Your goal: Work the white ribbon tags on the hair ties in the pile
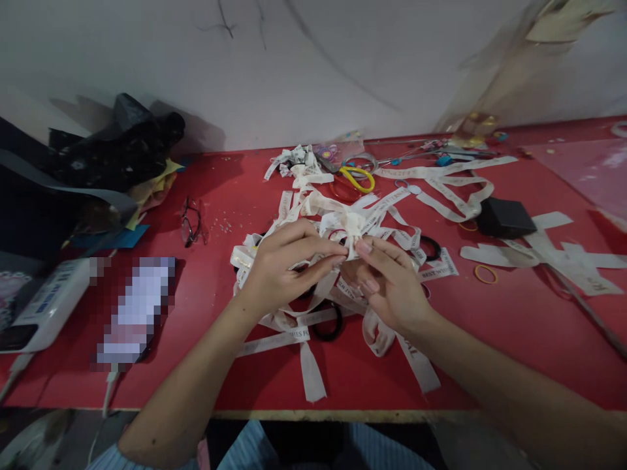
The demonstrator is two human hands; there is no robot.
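Both hands meet over a heap of white printed ribbons (372, 222) on the red table. Between them they pinch a bunched white ribbon (353, 228), its gathered folds standing up above the fingertips. My left hand (289, 261) is closed, thumb and index finger tips pinching the ribbon's left side. My right hand (392, 281) is closed on the right side, thumb on top, the other fingers curled beneath. Beneath and around the hands lie black hair ties (329, 321) tangled among the ribbons. One loose ribbon tail (312, 372) hangs toward the table's front edge.
Behind the heap lie yellow-handled scissors (356, 179). A black box (507, 217), ribbon strips (578, 254) and a yellow rubber band (486, 273) are at right. At left are a phone (140, 307) with a cable, a white device (53, 303), eyeglasses (191, 222) and a black bag (117, 143).
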